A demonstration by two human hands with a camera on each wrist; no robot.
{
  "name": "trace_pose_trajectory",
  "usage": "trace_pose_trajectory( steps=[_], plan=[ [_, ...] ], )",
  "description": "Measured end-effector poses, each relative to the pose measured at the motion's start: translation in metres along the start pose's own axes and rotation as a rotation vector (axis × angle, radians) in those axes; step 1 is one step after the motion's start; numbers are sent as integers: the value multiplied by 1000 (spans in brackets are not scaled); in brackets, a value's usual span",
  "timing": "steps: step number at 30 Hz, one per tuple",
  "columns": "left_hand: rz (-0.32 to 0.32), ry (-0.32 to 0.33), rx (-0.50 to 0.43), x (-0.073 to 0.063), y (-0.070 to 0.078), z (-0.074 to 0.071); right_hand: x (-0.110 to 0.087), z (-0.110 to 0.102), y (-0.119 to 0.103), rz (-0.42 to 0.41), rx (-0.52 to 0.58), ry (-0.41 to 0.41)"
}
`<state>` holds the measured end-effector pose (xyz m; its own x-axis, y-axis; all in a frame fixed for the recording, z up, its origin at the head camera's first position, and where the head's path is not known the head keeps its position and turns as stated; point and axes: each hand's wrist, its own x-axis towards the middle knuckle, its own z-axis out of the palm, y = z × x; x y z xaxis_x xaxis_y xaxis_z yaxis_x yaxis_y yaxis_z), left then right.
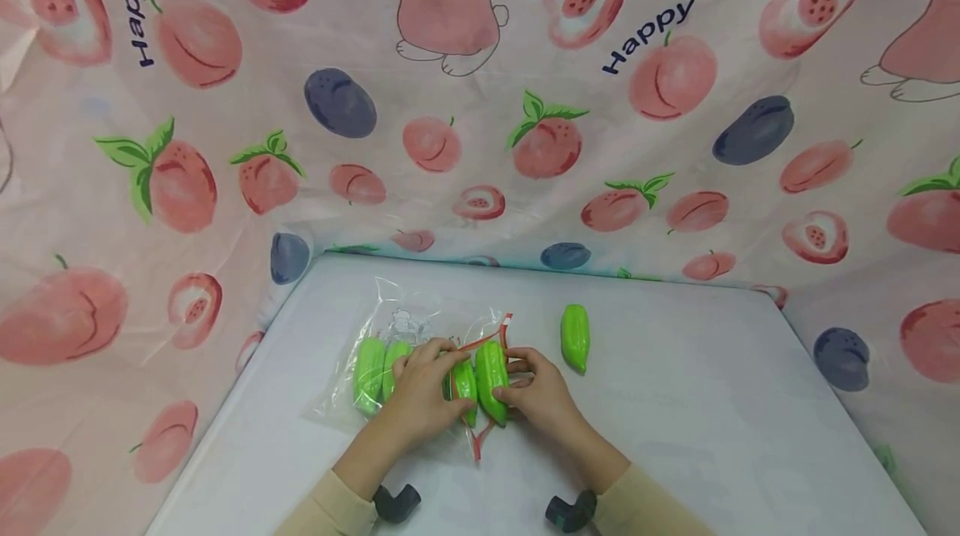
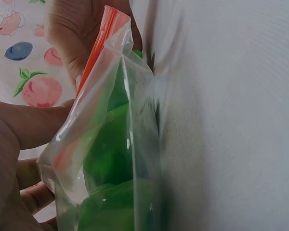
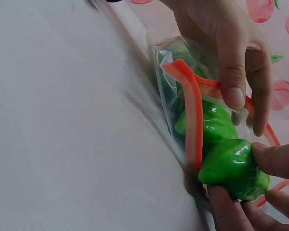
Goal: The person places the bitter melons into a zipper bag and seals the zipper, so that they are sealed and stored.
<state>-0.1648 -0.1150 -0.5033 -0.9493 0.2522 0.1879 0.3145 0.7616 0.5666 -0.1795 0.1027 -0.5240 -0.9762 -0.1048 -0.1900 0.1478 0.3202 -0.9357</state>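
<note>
A clear zip bag (image 1: 408, 319) with a red zip strip (image 3: 192, 115) lies on the white table, its mouth facing right. Several glossy green ridged toy vegetables (image 1: 369, 378) are inside it. My left hand (image 1: 423, 386) lies over the bag and holds its upper side at the mouth, thumb and fingers at the red strip. Between the thumb and fingers of my right hand (image 1: 543, 390) is another green toy vegetable (image 3: 236, 168), pinched at the bag's mouth beside one inside. In the left wrist view, the bag's film (image 2: 130, 96) partly covers the green shapes.
One more green toy vegetable (image 1: 575, 338) lies on the white table (image 1: 712, 403), right of the bag and beyond my right hand. A fruit-printed cloth (image 1: 465, 119) hangs at the back and sides. Black curved pieces (image 1: 397, 504) show beside both wrists.
</note>
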Motion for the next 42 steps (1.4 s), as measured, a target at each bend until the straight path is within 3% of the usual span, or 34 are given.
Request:
trace_pose_trajectory(
  steps=[26,42],
  plan=[
    [1,18,1,0,1,-1,-4,12,3,-16,107,-49],
    [-4,23,8,-1,2,-1,-5,12,6,-35,106,-25]
  ],
)
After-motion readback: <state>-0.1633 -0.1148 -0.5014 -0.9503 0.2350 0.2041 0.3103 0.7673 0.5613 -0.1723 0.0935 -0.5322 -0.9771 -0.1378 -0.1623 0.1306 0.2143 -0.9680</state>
